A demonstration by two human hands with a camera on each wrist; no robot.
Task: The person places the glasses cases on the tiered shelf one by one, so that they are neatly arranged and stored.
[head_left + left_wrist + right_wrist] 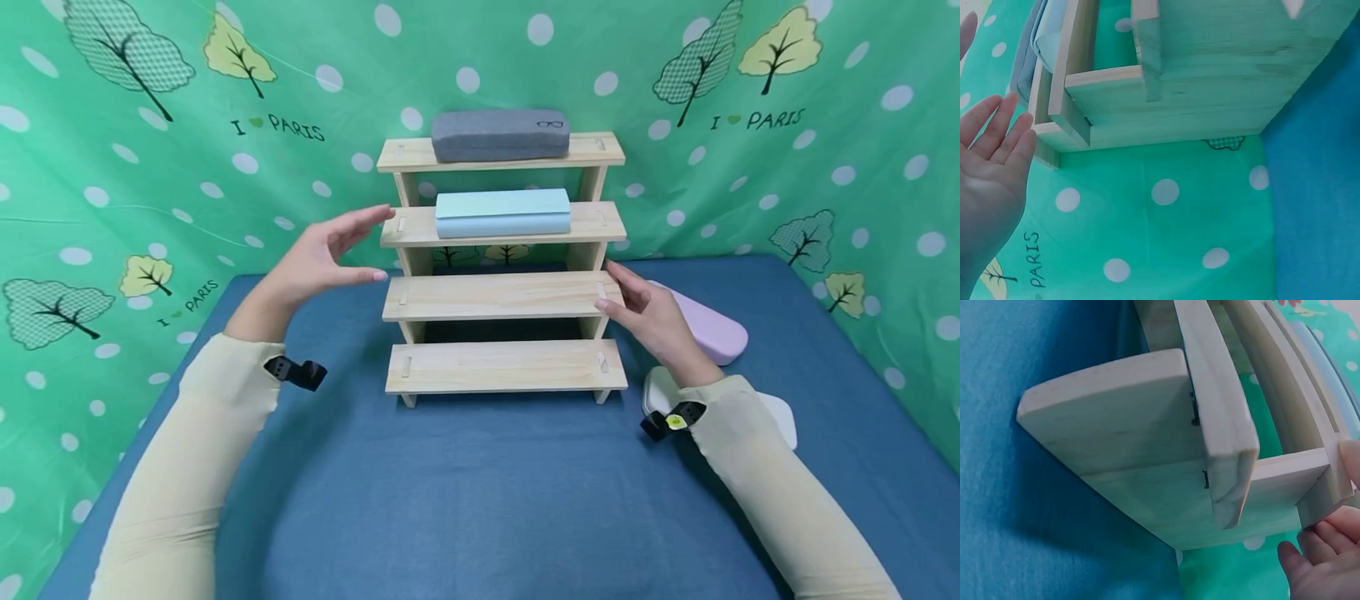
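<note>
A four-tier wooden stepped shelf (504, 367) stands on the blue cloth. My right hand (651, 315) grips the right end of its second tier from the bottom, thumb over the board and fingers curled beneath it, as the right wrist view shows. At the left side, my left hand (318, 254) is held with fingers extended and thumb apart; its fingertips are right at the end of the third tier up. On that tier lies a light blue glasses case (502, 213). The top tier carries a grey glasses case (500, 136) with a small glasses print.
To the right of the shelf, a lilac case (712, 327) lies on the blue cloth (480, 500), partly behind my right hand. A white case (780, 417) sits nearer, partly covered by my right forearm. Behind hangs a green dotted curtain (495, 42) with tree prints.
</note>
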